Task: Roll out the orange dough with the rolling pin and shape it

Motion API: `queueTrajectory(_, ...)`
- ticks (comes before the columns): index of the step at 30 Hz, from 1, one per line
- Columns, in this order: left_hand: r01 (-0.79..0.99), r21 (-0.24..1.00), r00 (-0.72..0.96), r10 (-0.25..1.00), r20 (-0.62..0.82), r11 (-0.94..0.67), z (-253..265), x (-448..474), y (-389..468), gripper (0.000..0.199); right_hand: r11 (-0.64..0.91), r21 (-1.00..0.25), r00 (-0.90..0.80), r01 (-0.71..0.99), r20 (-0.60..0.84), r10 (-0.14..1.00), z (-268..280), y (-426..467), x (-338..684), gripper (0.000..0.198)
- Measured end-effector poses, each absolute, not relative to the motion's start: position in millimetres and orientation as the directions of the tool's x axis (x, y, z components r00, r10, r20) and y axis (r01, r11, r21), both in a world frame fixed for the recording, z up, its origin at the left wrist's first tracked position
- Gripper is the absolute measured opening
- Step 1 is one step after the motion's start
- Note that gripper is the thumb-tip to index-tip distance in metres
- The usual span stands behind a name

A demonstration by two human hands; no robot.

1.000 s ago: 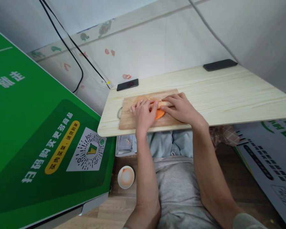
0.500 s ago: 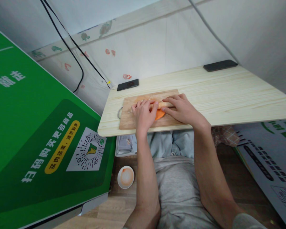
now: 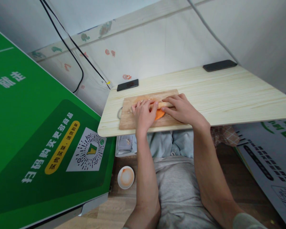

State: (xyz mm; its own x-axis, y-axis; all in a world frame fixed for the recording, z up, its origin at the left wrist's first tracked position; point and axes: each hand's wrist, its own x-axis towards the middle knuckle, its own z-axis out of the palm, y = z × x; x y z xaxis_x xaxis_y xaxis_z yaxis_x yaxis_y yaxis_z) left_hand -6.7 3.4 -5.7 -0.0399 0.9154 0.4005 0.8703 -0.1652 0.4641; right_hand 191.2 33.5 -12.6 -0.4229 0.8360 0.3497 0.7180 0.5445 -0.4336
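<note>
A pale wooden rolling pin (image 3: 162, 105) lies across an orange flattened piece of dough (image 3: 159, 114) on a wooden cutting board (image 3: 128, 122). My left hand (image 3: 144, 114) covers the left part of the pin, fingers curled over it and thumb pointing inward. Over its right end rests my right hand (image 3: 180, 107), with the fingers bent onto the wood and the thumb near the dough's edge. Both hands partly hide the pin and the dough. Light crumbs or flour are scattered on the board behind the pin.
A light wood-grain table (image 3: 228, 92) stands against the wall. Two black phones, one at the left (image 3: 128, 85) and another phone (image 3: 219, 65) at the right, lie at its back edge. Below are a white bowl (image 3: 125, 177) and a white box (image 3: 125, 144). A green panel (image 3: 38, 127) flanks the left.
</note>
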Motion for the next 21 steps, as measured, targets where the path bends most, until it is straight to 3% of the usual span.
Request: queueTrajectory(21, 0.881, 0.448, -0.034, 0.923, 0.384, -0.154, -5.2, -6.7, 3.9, 0.03, 0.539, -0.43, -0.409, 0.725, 0.361, 0.838, -14.4, 35.0, 190.0, 0.048)
